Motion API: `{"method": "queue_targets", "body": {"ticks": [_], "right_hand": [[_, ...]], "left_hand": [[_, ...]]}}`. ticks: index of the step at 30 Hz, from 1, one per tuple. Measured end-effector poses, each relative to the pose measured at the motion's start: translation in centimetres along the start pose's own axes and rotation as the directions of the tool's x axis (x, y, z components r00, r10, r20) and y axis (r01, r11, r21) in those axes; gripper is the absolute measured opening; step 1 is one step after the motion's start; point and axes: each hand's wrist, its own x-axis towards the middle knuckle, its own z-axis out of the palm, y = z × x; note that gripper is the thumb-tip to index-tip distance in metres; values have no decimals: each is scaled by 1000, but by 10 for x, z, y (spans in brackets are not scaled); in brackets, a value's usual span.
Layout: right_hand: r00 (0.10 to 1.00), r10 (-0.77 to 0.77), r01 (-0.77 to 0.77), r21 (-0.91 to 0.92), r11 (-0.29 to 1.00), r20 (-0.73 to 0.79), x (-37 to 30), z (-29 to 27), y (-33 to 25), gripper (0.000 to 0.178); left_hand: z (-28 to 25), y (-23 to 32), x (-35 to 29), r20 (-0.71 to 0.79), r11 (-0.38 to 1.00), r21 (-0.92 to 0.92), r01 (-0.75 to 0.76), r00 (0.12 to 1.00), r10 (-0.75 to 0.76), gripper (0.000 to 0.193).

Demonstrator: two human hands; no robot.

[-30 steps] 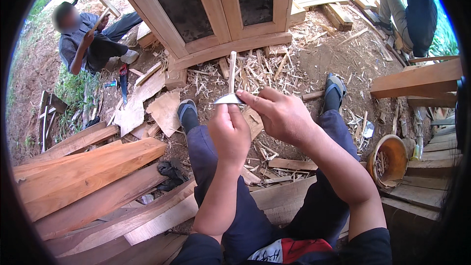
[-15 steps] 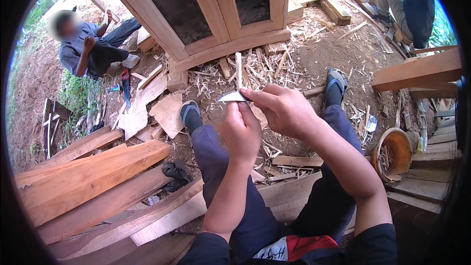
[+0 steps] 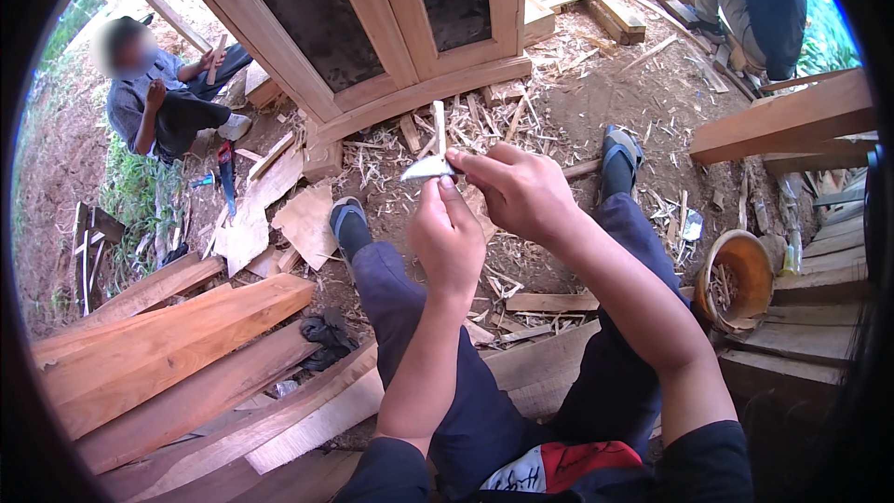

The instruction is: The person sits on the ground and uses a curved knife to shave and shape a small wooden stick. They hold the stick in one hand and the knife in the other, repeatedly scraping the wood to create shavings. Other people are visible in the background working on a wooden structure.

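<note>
My right hand (image 3: 521, 191) is closed round a small knife, its handle hidden in the fingers. The curved silver knife blade (image 3: 426, 168) points to the left. Just below it, my left hand (image 3: 445, 228) is closed, with the thumb tip up against or very near the blade. A thin pale wooden stick (image 3: 440, 121) stands up beyond the blade, in line with my left fist; its lower end is hidden by the knife and fingers. Both hands are held out over the ground between my knees.
A panelled wooden frame (image 3: 419, 79) leans ahead over scattered shavings. Thick planks (image 3: 186, 340) lie at the left, near a saw (image 3: 226, 177). An orange bucket (image 3: 740, 275) with scraps is tipped on the right. One person (image 3: 158, 93) sits far left; another (image 3: 759, 9) is far right.
The view has shifted slightly, so the surroundings sit further left. The blade has tilted a little against the stick, both hands keeping their grip. The seated person's hand has lowered with a wood piece.
</note>
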Motion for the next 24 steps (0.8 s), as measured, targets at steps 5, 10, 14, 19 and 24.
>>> {"method": "queue_targets", "body": {"ticks": [5,10,14,19,24], "right_hand": [[922,328,-342,-35,939,-205,28,-21,65,39],[928,349,-310,252,917,-130,7,-35,44,25],[997,60,-68,158,985,53,-3,-26,13,25],[985,63,-83,120,989,163,-8,-22,5,25],[984,79,-88,52,995,158,-4,-21,10,28]], "left_hand": [[8,37,-43,84,975,-142,-172,979,185,24],[-6,-8,-9,209,869,-365,334,939,-273,30],[-6,-25,10,192,812,-416,410,912,-362,33],[3,-21,1,147,830,-460,316,949,-280,32],[-1,-15,-2,128,903,-334,268,963,-239,33]]}}
